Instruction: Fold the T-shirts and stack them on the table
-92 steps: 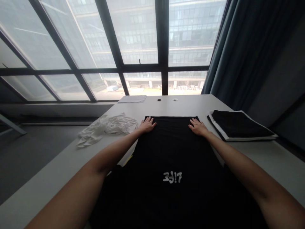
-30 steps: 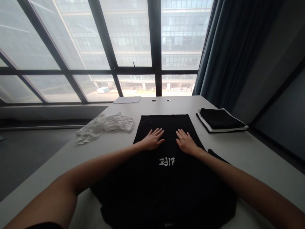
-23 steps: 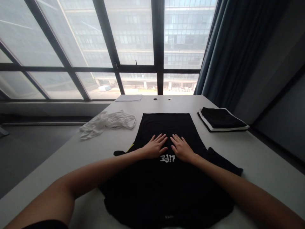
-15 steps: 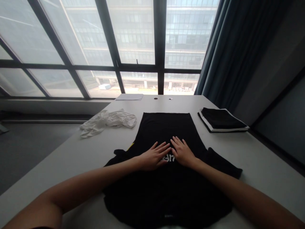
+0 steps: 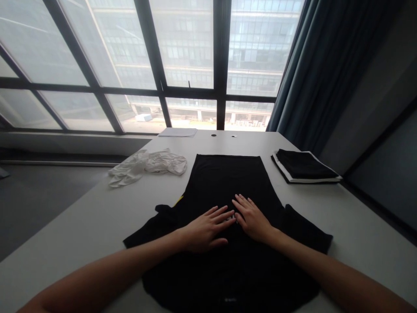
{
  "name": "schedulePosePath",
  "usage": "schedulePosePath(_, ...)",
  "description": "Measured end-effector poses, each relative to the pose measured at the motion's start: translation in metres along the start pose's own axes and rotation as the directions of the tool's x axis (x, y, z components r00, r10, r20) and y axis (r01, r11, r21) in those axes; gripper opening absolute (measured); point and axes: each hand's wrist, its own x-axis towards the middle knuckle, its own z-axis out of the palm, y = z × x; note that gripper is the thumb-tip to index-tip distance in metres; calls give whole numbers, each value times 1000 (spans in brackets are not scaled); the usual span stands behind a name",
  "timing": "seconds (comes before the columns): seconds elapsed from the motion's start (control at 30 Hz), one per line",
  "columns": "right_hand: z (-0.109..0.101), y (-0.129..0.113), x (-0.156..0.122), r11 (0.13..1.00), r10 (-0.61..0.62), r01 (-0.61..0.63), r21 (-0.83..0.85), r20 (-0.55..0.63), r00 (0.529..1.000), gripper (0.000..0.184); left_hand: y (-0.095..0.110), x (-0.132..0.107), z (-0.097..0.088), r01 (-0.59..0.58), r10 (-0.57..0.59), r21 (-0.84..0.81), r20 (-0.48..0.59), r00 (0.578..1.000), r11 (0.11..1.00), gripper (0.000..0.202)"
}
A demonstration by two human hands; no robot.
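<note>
Left hand [image 5: 203, 229]: uncovered, with slender fingers [image 5: 225, 224], tapered at the tips. Right hand [image 5: 254, 221]: uncovered, of matching slim build. Left forearm [image 5: 137, 261], right forearm [image 5: 319, 266]: both bare, smooth in outline, narrowing handward.

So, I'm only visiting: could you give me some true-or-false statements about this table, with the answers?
1. The left hand and right hand are both on the black shirt. True.
2. Both hands are clenched. False; both are open.
3. Crumpled white cloth lies left of the black shirt. True.
4. The black shirt is balled up. False; it is spread out.
5. The folded stack has white on top. False; black is on top.
</note>
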Motion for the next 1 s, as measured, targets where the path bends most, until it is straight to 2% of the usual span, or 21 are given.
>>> schedulePosePath(0.1, -3, 3, -2, 999, 39, -39, -7, 35, 999, 56, 3, -1, -5, -19, 19, -16, 0, 1000, 1000, 75)
schedulePosePath(0.23, -9, 3, -3, 1000, -14, 14, -3, 93, 996, 58, 8, -2, -11, -97, 98, -46, 21, 995, 994, 78)
schedulePosePath(0.4, -9, 2, -4, 999, 31, -33, 18, 107, 994, 59, 9, -2, -13, -92, 91, -50, -7, 996, 995, 69)
schedulePosePath(0.5, -10, 4, -2, 997, 51, -57, 46, 126, 991, 57, 10, -2, -14, -105, 107, -49, 40, 993, 993, 72)
schedulePosePath(0.6, -13, 7, -1, 995, 48, -61, 83, 156, 987, 57, 11, -3, -15, -154, 158, -70, 47, 986, 986, 74)
schedulePosePath(0.73, -16, 10, -3, 994, 9, -29, 107, 184, 983, 62, 10, -3, -17, -167, 170, -91, 26, 985, 982, 70)
schedulePosePath(0.9, -11, 4, -6, 998, 44, -48, 31, 118, 992, 55, 17, -3, -20, -230, 250, -171, 102, 963, 958, 73)
schedulePosePath(1.0, -14, -3, -8, 999, -29, 26, 26, 108, 994, 54, 25, -3, -23, -287, 326, -257, 123, 937, 923, 74)
